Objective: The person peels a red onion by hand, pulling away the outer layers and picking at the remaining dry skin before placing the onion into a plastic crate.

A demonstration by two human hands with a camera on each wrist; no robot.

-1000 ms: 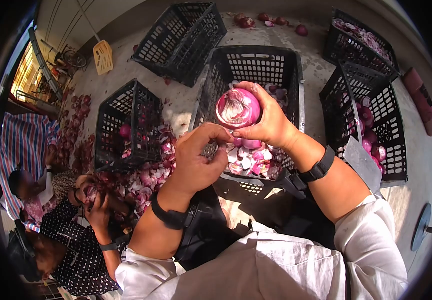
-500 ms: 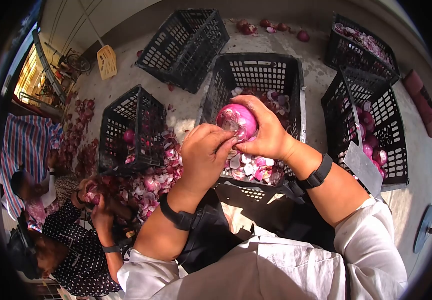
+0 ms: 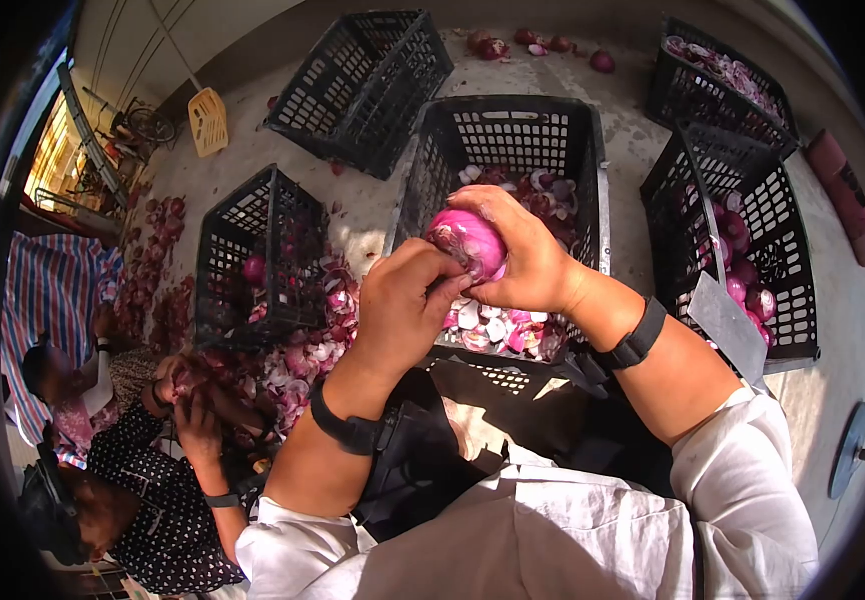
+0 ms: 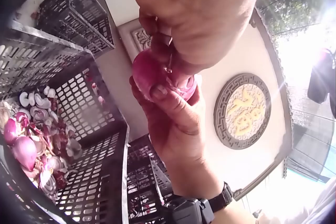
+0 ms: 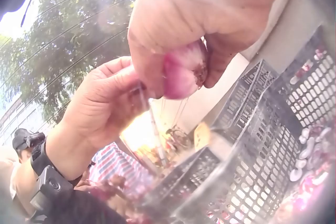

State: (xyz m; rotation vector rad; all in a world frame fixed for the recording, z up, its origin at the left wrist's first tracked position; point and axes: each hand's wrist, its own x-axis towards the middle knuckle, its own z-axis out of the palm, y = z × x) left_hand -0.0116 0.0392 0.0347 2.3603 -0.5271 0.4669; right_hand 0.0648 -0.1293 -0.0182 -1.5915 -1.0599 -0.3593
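In the head view, my right hand (image 3: 533, 262) grips a purple-red onion (image 3: 470, 244), fingers over its far side and thumb along the near side. My left hand (image 3: 398, 300) has its fingers curled at the onion's near left side, thumb and fingertips pinching at its skin. The left wrist view has a small shiny bit at those fingertips, too small to identify, above the glossy onion (image 4: 146, 71). Brown root end shows on the onion (image 5: 181, 77) in the right wrist view. Both hands are over a black plastic crate (image 3: 601, 190) with loose skins (image 3: 498, 328) inside.
Black crates stand around: one with whole onions (image 3: 736, 232) at right, one with sliced pieces (image 3: 723, 75) behind it, others at left. A metal plate (image 3: 723, 320) leans by my right forearm. Another person (image 3: 158, 500) works at the left beside heaped peelings (image 3: 318, 345).
The onion has turned, so its pale papery top no longer faces up and smooth purple flesh shows. My left fingers have moved from below the onion onto its side.
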